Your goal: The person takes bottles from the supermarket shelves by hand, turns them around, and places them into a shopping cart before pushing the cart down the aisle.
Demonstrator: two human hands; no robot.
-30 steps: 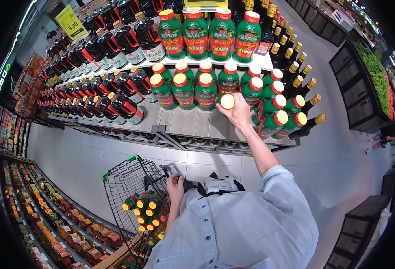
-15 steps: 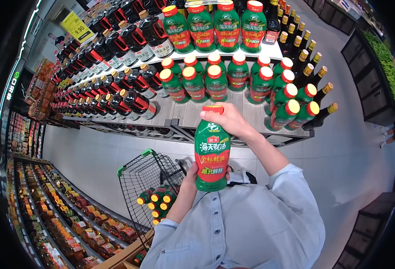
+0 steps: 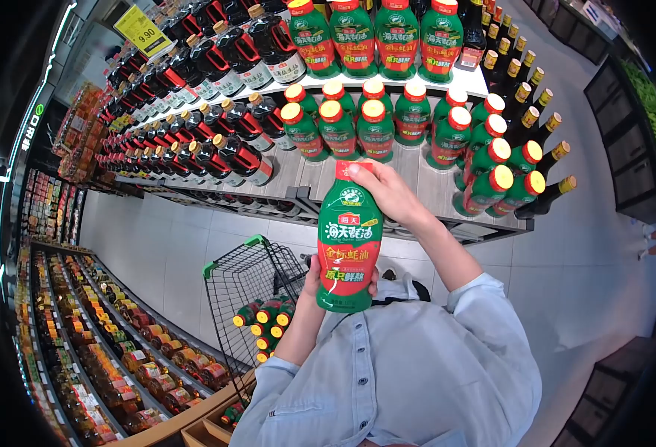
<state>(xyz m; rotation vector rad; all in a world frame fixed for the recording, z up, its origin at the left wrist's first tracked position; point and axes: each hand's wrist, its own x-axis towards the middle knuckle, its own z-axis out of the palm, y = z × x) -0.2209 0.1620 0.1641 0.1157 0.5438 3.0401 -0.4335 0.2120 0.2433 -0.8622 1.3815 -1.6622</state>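
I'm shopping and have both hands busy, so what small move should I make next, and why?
I'd probably lower the green bottle toward the cart: your right hand grips its top, your left hand holds it lower down, and similar bottles are already in there.

R hand point(image 3: 385, 194) fwd of L hand point(image 3: 312, 280), both w/ fingers point(image 3: 373, 281) curled.

Left grip point(image 3: 312, 281) low, right grip point(image 3: 390, 192) high — both hold a green bottle point(image 3: 349, 242).
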